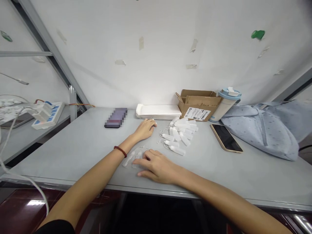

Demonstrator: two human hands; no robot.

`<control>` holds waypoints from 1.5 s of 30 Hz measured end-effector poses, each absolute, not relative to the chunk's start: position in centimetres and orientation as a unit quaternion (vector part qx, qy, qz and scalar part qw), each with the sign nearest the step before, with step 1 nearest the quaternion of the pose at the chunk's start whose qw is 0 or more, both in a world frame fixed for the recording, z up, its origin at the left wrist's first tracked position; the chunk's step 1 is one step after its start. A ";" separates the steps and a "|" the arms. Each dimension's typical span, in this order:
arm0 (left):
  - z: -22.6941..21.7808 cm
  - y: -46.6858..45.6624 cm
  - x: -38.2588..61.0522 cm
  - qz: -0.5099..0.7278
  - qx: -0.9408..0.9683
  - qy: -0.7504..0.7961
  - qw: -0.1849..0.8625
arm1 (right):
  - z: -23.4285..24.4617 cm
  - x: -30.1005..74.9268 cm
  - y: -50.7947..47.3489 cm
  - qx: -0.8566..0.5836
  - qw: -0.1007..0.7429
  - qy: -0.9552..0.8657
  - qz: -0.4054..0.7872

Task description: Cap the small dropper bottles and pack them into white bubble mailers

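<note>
My left hand (145,129) rests on the table in front of a stack of white envelopes (158,110), fingers loosely bent. I see nothing clearly held in it. Closer to the table's front edge is my right hand (158,166), with its thumb and index finger apart. The index fingertip lies over or beside two clear, flat, narrow plastic pieces (129,158); whether it touches them I cannot tell. Right of my left hand is a loose pile of small translucent white plastic pieces (181,132), several with thin white cords.
A pixelated dark phone (116,117) lies left of the envelopes. An open cardboard box (198,104), a lidded tumbler (224,103), another phone (226,138) and a light blue cloth bag (260,126) stand or lie to the right. A power strip (48,115) sits far left.
</note>
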State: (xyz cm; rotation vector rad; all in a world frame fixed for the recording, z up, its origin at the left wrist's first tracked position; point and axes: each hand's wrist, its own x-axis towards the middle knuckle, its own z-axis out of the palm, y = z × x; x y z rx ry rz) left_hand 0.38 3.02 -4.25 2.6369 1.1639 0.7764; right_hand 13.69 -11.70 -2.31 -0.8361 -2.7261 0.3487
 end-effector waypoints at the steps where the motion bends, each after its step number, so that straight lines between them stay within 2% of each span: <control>1: -4.2 3.0 0.4 0.264 0.878 0.390 0.086 | -2.3 13.7 -11.6 -0.295 0.131 -0.939 0.115; 7: -3.2 2.6 0.3 0.280 0.848 0.423 0.153 | -2.4 14.4 -11.2 -0.337 0.125 -0.931 0.071; 11: -2.7 2.5 -0.1 0.293 0.824 0.452 0.178 | -2.5 15.4 -10.3 -0.375 0.161 -0.912 0.047; 14: -1.9 2.1 -0.5 0.346 0.768 0.469 0.264 | -2.5 16.4 -9.4 -0.403 0.201 -0.892 0.045; 19: 0.4 0.4 -1.0 0.386 0.655 0.441 0.476 | -2.2 17.5 -8.5 -0.431 0.297 -0.847 0.092; 22: 1.5 -0.7 -0.9 0.356 0.645 0.418 0.532 | -1.8 17.6 -8.5 -0.427 0.362 -0.814 0.153; 25: 1.9 -1.3 -0.7 0.340 0.637 0.385 0.575 | -1.1 17.5 -8.7 -0.424 0.389 -0.783 0.235; 36: 2.0 -1.9 -0.5 0.309 0.674 0.321 0.589 | -0.2 17.8 -8.2 -0.381 0.446 -0.600 0.543; 40: 1.9 -2.0 -0.4 0.311 0.685 0.315 0.578 | 0.2 17.8 -8.2 -0.373 0.463 -0.524 0.610; 45: 2.1 -2.3 -0.5 0.289 0.699 0.314 0.573 | 0.6 18.0 -8.2 -0.372 0.444 -0.489 0.652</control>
